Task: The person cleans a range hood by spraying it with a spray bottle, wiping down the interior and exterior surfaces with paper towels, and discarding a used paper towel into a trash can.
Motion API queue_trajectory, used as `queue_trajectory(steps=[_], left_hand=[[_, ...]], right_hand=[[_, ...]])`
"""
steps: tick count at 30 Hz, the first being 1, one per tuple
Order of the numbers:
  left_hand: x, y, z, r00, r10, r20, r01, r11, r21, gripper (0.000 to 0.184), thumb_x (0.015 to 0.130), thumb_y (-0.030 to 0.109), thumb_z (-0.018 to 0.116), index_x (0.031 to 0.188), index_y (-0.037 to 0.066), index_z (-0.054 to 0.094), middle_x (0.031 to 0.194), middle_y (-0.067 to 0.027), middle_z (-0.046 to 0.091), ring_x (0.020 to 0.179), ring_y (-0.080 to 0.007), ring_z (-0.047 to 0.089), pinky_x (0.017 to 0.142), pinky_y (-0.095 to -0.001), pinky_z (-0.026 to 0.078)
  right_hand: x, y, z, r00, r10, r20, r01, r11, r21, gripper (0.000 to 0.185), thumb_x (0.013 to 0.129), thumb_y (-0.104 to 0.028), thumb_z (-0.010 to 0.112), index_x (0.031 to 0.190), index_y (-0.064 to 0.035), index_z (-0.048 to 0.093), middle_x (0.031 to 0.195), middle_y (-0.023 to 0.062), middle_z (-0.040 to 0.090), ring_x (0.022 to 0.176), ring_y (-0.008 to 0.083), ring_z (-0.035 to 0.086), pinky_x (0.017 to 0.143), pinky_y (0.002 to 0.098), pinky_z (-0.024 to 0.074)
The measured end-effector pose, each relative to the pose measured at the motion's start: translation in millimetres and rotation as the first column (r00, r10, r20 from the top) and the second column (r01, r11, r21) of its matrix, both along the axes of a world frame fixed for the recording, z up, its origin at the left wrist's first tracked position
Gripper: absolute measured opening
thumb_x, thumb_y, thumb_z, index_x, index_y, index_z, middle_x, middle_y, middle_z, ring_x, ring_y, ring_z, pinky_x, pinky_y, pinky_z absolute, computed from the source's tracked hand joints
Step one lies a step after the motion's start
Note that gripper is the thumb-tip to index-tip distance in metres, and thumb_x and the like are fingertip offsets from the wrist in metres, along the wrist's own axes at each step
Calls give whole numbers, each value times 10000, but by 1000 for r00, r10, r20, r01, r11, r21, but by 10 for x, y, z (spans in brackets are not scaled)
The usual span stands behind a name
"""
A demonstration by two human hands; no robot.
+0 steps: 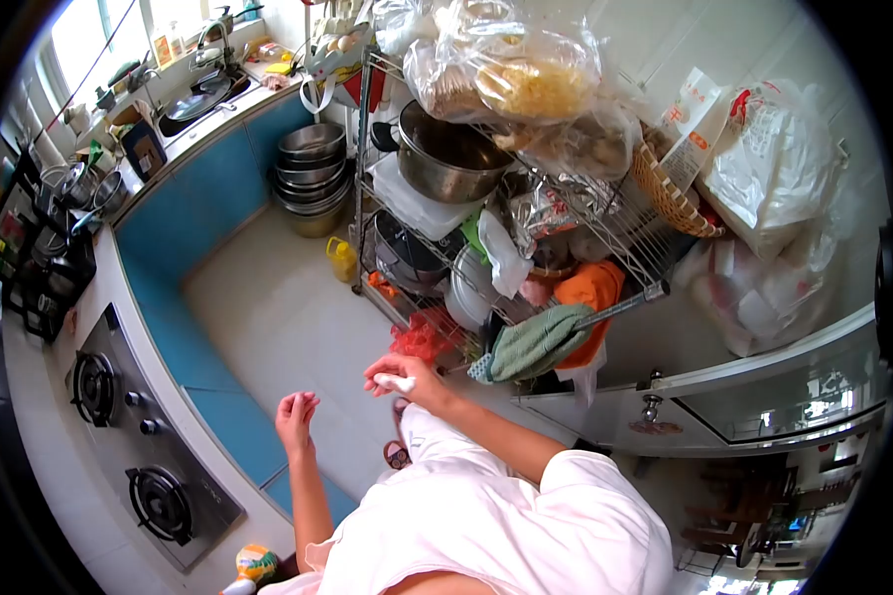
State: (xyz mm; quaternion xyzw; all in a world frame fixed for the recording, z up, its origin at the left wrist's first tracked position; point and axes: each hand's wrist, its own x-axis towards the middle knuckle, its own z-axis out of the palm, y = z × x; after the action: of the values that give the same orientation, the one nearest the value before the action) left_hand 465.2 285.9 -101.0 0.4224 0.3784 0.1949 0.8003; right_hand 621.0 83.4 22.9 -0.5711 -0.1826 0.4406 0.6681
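My left hand [295, 420] is raised over the floor near the blue cabinets, its fingers curled in; whether anything is in them is hidden. To its right, my right hand [422, 385] hangs in front of my white trousers with bent fingers. A small white object [395, 382], too small to name, shows in that hand. The hands are apart from each other. Just beyond my right hand lies a red plastic bag [420, 337] at the foot of the rack. A green towel [541, 342] hangs from the rack's near corner.
A wire rack [625, 223] holds a steel pot [446, 164] and plastic bags. Left is a counter with a gas stove [149, 436]; a sink [203, 104] lies farther back. Stacked basins [311, 169] and a yellow bottle [341, 259] stand on the floor [268, 288].
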Motion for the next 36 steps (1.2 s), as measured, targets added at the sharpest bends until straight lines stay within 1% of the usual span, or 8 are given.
queue_trajectory(steps=[9, 11, 17, 18, 20, 25, 26, 36], left_hand=[[669, 944, -22, 993, 100, 64, -102, 994, 29, 137, 925, 180, 599, 976, 53, 586, 906, -84, 676, 781, -170, 668, 687, -240, 523], [869, 1286, -139, 994, 96, 61, -98, 995, 30, 142, 924, 176, 600, 984, 49, 581, 910, -88, 673, 776, -168, 666, 686, -244, 526], [1785, 2190, 199, 993, 65, 95, -74, 993, 97, 141, 925, 162, 595, 982, 33, 587, 906, -95, 673, 783, -170, 666, 716, -272, 549], [1884, 2279, 264, 993, 59, 104, -68, 994, 90, 135, 926, 152, 590, 983, 30, 589, 907, -97, 671, 786, -171, 664, 730, -277, 551], [2124, 2513, 387, 985, 104, 138, -118, 989, 94, 124, 928, 133, 579, 984, 23, 593, 909, -101, 667, 792, -172, 661, 759, -286, 554], [2573, 3152, 463, 986, 110, 125, -123, 987, 102, 125, 927, 132, 578, 971, 17, 600, 902, -108, 671, 777, -170, 663, 716, -274, 553], [2661, 3339, 443, 991, 82, 102, -93, 990, 106, 137, 933, 135, 568, 982, 9, 587, 924, -115, 664, 813, -179, 665, 776, -288, 551], [3550, 5481, 935, 992, -24, 121, -8, 968, 252, 137, 939, 140, 553, 954, 14, 605, 907, -94, 666, 800, -161, 651, 779, -276, 521]], right_hand=[[845, 1376, -205, 995, 94, -17, -90, 986, 143, 185, 920, -102, 557, 1063, 11, 591, 940, 85, 646, 887, 137, 622, 764, 262, 517], [1143, 1725, -203, 994, 93, 53, -99, 986, 136, 160, 913, -122, 570, 1028, -14, 600, 881, 60, 645, 799, 115, 620, 711, 246, 507], [2015, 2585, 49, 994, 59, 87, -76, 975, 208, 162, 913, -127, 571, 1025, -13, 601, 889, 64, 647, 807, 114, 623, 710, 240, 511], [2121, 2656, 173, 994, 82, 70, -94, 978, 184, 198, 908, -123, 579, 1063, -1, 591, 955, 79, 646, 899, 138, 626, 804, 285, 518], [2304, 2906, 239, 991, 102, 87, -117, 975, 191, 204, 925, -138, 572, 1077, -3, 592, 973, 85, 648, 919, 148, 631, 818, 291, 518], [2819, 3701, 347, 988, 107, 107, -119, 986, 113, 206, 914, -131, 574, 1069, 1, 606, 965, 100, 664, 861, 141, 632, 805, 276, 512], [2901, 3881, 462, 989, 97, 112, -108, 989, 103, 208, 906, -120, 573, 1070, 4, 607, 953, 100, 664, 851, 139, 629, 801, 279, 512], [3827, 6134, 719, 988, 77, 132, -93, 988, 120, 222, 906, -134, 550, 1070, 8, 597, 943, 90, 654, 840, 143, 624, 803, 272, 497]])
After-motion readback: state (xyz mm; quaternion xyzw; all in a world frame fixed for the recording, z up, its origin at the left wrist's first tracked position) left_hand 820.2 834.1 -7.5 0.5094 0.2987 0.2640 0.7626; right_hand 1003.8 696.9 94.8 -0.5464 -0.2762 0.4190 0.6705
